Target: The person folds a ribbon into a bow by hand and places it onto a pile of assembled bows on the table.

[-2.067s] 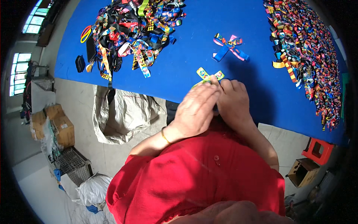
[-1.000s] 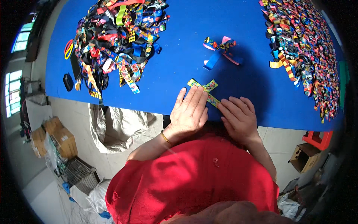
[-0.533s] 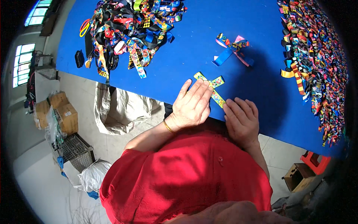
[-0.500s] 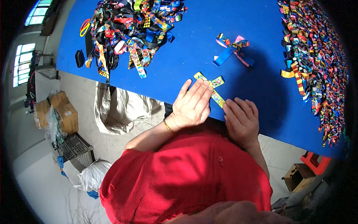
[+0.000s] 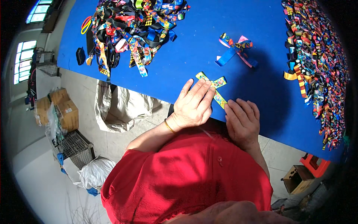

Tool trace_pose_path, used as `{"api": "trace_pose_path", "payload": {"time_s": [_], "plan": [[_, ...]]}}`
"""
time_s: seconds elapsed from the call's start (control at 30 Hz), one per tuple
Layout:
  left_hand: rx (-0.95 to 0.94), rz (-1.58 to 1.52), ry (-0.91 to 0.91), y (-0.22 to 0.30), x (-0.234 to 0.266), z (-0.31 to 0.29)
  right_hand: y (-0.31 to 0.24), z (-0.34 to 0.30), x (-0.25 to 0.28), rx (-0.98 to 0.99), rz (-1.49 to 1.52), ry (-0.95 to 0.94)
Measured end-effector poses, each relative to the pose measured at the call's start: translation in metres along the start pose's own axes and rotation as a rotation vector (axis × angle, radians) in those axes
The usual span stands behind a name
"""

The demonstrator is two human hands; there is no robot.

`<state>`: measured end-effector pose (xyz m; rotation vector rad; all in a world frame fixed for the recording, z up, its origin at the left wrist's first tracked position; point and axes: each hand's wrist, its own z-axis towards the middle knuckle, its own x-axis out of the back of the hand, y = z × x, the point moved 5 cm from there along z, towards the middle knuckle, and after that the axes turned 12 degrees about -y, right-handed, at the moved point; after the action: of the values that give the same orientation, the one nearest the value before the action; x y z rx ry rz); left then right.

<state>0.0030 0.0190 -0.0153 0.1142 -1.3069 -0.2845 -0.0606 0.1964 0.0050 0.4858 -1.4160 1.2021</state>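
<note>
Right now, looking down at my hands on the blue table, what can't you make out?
All in the head view:
Yellow-green printed ribbon cross: partly hidden by the left hand.
Right hand: its palm faces away, so its underside is hidden.
Loose heap of multicoloured ribbons: cut off by the top edge.
Dense mass of small multicoloured ribbon pieces: single pieces too small and overlapping.

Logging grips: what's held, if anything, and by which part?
No grip shows: the left hand lies on the yellow ribbon near its crossing; the right hand is at one end.
</note>
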Motion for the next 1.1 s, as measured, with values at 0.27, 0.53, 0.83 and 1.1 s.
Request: {"api": "trace_pose_path", "payload": {"time_s": [0.27, 0.53, 0.83, 1.1], "plan": [[0.016, -0.032, 0.004, 0.0001, -0.0009, -0.0007, -0.0007, -0.0012, -0.0015, -0.003, -0.002, 0.011], [0.037, -0.009, -0.024, -0.0006, -0.0016, 0.0000, -0.0009, 0.0001, -0.0002, -0.005, -0.009, 0.014], [0.045, -0.023, -0.033, -0.0005, -0.0011, 0.0007, -0.0008, -0.0001, -0.0013, -0.009, -0.007, 0.014], [0.051, -0.021, -0.037, -0.0012, -0.0043, -0.0016, -0.0010, 0.0007, -0.0008, -0.013, -0.002, 0.006]]}}
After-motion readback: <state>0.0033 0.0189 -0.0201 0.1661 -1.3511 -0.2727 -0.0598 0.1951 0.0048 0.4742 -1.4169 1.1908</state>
